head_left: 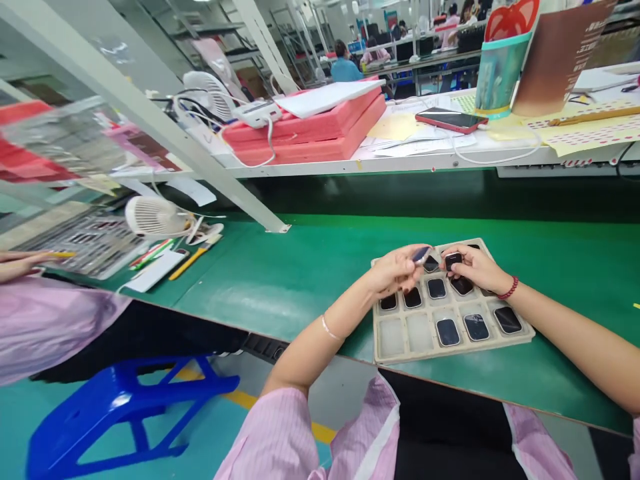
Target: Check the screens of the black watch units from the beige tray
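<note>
A beige compartment tray (pixel 420 348) lies on the green table, with dark square watch-like pieces in many of its compartments. Two front-left compartments hold no dark piece. My left hand (pixel 397 272) is above the tray's back-left part, its fingers closed on a small dark-faced piece (pixel 421 255) that is tilted. Just right of it, my right hand (pixel 475 268) grips another dark square piece (pixel 453 261) over the back row. The two hands are close together but apart. A front-row piece (pixel 447 331) lies face up in its compartment.
Behind the green table (pixel 300 267) runs a white shelf (pixel 350 163) with red foam blocks (pixel 310 133), a phone (pixel 451 120) and a cup (pixel 501 77). At left are a small fan (pixel 155 215), a yellow-handled tool (pixel 189 262), a co-worker's hand (pixel 20 264) and a blue stool (pixel 115 400).
</note>
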The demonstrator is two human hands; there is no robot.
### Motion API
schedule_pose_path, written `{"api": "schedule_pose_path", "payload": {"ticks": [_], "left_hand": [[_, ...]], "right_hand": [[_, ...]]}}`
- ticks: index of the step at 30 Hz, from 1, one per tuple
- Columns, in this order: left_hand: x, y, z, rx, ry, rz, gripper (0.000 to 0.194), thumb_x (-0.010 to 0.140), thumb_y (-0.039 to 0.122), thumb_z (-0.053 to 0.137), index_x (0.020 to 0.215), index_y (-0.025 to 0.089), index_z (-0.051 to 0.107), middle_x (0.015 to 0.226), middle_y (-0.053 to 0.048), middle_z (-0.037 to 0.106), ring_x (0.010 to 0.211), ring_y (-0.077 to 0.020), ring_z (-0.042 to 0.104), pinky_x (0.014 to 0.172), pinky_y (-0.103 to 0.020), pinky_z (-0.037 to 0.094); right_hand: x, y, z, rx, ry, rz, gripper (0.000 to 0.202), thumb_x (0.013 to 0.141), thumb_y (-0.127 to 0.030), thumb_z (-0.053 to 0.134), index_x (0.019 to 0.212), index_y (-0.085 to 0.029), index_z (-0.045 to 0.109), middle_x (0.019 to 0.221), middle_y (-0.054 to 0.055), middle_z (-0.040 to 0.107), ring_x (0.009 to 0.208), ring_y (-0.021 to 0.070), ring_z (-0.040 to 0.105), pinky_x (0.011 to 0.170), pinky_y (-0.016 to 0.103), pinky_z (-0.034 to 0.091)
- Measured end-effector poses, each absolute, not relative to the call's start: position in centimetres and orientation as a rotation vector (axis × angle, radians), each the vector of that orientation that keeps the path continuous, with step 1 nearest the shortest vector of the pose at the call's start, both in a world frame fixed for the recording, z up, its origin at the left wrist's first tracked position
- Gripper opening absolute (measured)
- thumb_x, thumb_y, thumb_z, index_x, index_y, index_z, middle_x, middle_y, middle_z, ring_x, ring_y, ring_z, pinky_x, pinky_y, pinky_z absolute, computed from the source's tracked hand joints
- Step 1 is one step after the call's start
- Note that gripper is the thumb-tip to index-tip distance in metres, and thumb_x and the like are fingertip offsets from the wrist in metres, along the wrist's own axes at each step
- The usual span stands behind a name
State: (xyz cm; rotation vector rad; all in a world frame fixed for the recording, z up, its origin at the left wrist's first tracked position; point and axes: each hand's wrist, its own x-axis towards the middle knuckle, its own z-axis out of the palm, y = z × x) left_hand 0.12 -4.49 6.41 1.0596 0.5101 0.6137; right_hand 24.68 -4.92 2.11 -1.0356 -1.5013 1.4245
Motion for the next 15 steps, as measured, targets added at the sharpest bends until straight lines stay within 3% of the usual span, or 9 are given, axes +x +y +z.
{"api": "schedule_pose_path", "payload": {"ticks": [3, 6, 8, 10, 13, 15], "left_hand": [[0.6, -10.6, 9.6, 1.043, 0.226, 0.449, 0.082, 0.062, 0.053, 0.086, 0.13, 0.02, 0.055, 0.056, 0.004, 0.056, 0.036, -0.0088, 0.048, 0.036, -0.019, 0.036], [3.1, -14.9, 10.7, 0.928, 0.04, 0.145, 0.077, 0.04, 0.05, 0.094, 0.103, 0.014, 0.067, 0.075, -0.006, 0.067, 0.06, -0.0205, 0.068, 0.057, -0.029, 0.057], [4.9, -16.1, 10.6, 0.832, -0.082, -0.019, 0.067, 0.032, 0.04, 0.096, 0.085, 0.011, 0.068, 0.082, -0.01, 0.069, 0.075, -0.026, 0.072, 0.071, -0.033, 0.06], [6.0, -16.7, 10.4, 0.748, -0.186, -0.071, 0.06, 0.031, 0.028, 0.096, 0.081, 0.01, 0.068, 0.083, -0.009, 0.069, 0.077, -0.0252, 0.071, 0.076, -0.034, 0.059], [5.3, -17.9, 10.5, 0.714, -0.249, 0.015, 0.059, 0.039, 0.01, 0.091, 0.092, 0.012, 0.066, 0.087, -0.003, 0.069, 0.07, -0.0168, 0.069, 0.075, -0.03, 0.058], [3.6, -19.0, 10.4, 0.751, -0.123, 0.206, 0.06, 0.042, 0.014, 0.092, 0.096, 0.014, 0.065, 0.084, -0.001, 0.068, 0.063, -0.0129, 0.067, 0.069, -0.025, 0.058]], "right_hand": [[25.2, -4.6, 1.8, -1.032, -1.425, 1.498, 0.026, 0.082, -0.029, 0.07, 0.106, -0.02, 0.068, 0.094, 0.007, 0.076, 0.073, 0.0182, 0.073, 0.061, 0.027, 0.061], [25.6, -4.4, 1.7, -1.015, -1.289, 1.59, 0.028, 0.092, -0.036, 0.062, 0.114, -0.022, 0.069, 0.106, 0.009, 0.075, 0.081, 0.0198, 0.074, 0.063, 0.027, 0.063], [25.7, -4.4, 2.3, -1.015, -1.212, 1.636, 0.032, 0.097, -0.037, 0.055, 0.121, -0.021, 0.067, 0.11, 0.01, 0.074, 0.086, 0.0212, 0.074, 0.064, 0.029, 0.065], [25.5, -4.8, 3.5, -1.011, -1.161, 1.687, 0.033, 0.098, -0.034, 0.052, 0.125, -0.02, 0.065, 0.113, 0.011, 0.073, 0.09, 0.0223, 0.074, 0.065, 0.032, 0.066], [24.9, -6.3, 6.7, -0.928, -1.115, 1.781, 0.028, 0.094, -0.029, 0.059, 0.12, -0.021, 0.067, 0.116, 0.011, 0.07, 0.094, 0.0232, 0.073, 0.065, 0.031, 0.065], [24.2, -8.3, 9.2, -0.803, -1.138, 1.837, 0.026, 0.089, -0.032, 0.068, 0.112, -0.021, 0.068, 0.114, 0.01, 0.069, 0.095, 0.0227, 0.071, 0.065, 0.028, 0.064]]}}
